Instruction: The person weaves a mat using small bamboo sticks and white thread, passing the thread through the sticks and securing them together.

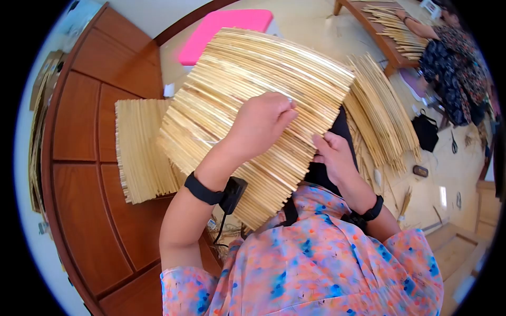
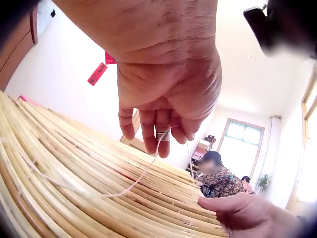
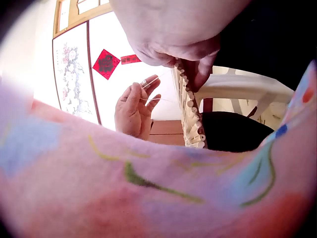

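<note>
A mat of straight straw-coloured stalks (image 1: 232,79), laid side by side, slants across the person's lap. Above its face the left hand (image 1: 263,126) pinches a thin pale thread (image 2: 130,189) between thumb and forefinger. This thread loops slack down to the stalks in the left wrist view, and a ring (image 2: 162,136) shows on one finger. At the mat's near right edge is the right hand (image 1: 337,155), thumb on the upper face. Its fingers go round behind the edge, where the cut stalk ends (image 3: 192,111) show in the right wrist view.
A second stalk mat (image 1: 142,150) leans on the brown wooden cabinet (image 1: 79,126) at left. More bundled stalks (image 1: 387,116) lie on the floor at right. Behind stands a pink-lidded box (image 1: 226,26). Another person (image 1: 453,68) works at a wooden bench (image 1: 379,39) with stalks.
</note>
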The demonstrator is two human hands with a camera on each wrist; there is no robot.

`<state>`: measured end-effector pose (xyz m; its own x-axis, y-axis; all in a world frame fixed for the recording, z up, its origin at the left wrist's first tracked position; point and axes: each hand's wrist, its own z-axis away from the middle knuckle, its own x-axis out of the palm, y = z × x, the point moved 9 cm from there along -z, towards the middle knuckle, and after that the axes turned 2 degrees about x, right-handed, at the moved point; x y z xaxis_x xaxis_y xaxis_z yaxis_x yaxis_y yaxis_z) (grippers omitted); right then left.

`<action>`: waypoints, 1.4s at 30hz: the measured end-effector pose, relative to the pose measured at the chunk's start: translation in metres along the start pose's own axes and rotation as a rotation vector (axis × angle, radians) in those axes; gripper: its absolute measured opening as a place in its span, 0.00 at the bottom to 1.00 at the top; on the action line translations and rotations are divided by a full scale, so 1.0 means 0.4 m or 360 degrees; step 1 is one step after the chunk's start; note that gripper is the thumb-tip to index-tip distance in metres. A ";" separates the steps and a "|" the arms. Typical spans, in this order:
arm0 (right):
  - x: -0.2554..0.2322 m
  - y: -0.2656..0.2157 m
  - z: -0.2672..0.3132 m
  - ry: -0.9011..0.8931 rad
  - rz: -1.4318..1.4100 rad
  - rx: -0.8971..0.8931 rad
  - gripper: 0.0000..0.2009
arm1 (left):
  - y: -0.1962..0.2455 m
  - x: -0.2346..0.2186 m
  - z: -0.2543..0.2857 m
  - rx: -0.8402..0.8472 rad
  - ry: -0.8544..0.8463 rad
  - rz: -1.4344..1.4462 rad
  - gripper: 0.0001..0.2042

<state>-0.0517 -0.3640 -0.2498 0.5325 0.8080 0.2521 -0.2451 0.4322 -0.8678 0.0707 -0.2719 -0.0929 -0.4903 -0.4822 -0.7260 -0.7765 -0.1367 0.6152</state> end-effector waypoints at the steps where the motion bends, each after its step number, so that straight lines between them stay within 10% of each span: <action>1: -0.006 0.007 -0.008 0.0015 0.0005 -0.0029 0.12 | 0.011 -0.017 0.004 0.0099 0.0006 -0.0128 0.07; 5: 0.000 0.007 -0.005 -0.0054 -0.0100 -0.0018 0.13 | -0.008 -0.164 0.042 0.0103 0.0259 -0.0749 0.11; 10: -0.005 0.007 -0.016 -0.0094 0.0020 -0.0036 0.14 | -0.156 -0.392 0.200 -0.0570 0.0358 -0.0890 0.14; 18: 0.000 0.005 -0.015 -0.0150 -0.0087 -0.0044 0.14 | -0.279 -0.312 0.444 -0.0922 0.0130 -0.0782 0.12; 21: 0.003 -0.004 -0.013 -0.0180 -0.0081 -0.0029 0.14 | -0.314 -0.309 0.486 -0.0855 0.0357 -0.0870 0.13; 33: 0.006 -0.007 -0.009 -0.0192 -0.0155 0.0009 0.13 | -0.267 -0.171 0.400 -0.0250 -0.0195 -0.1585 0.05; 36: 0.009 -0.011 -0.006 -0.0176 -0.0172 0.0012 0.13 | -0.269 -0.219 0.385 -0.0495 0.0050 -0.1360 0.03; 42: 0.008 -0.008 -0.009 -0.0177 -0.0146 0.0015 0.12 | -0.244 -0.212 0.368 -0.1240 0.0483 0.1141 0.04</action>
<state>-0.0463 -0.3642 -0.2479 0.4599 0.8041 0.3767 -0.2071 0.5096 -0.8351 0.1299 -0.0903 -0.1365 -0.5267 -0.8460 -0.0827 0.1645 -0.1969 0.9665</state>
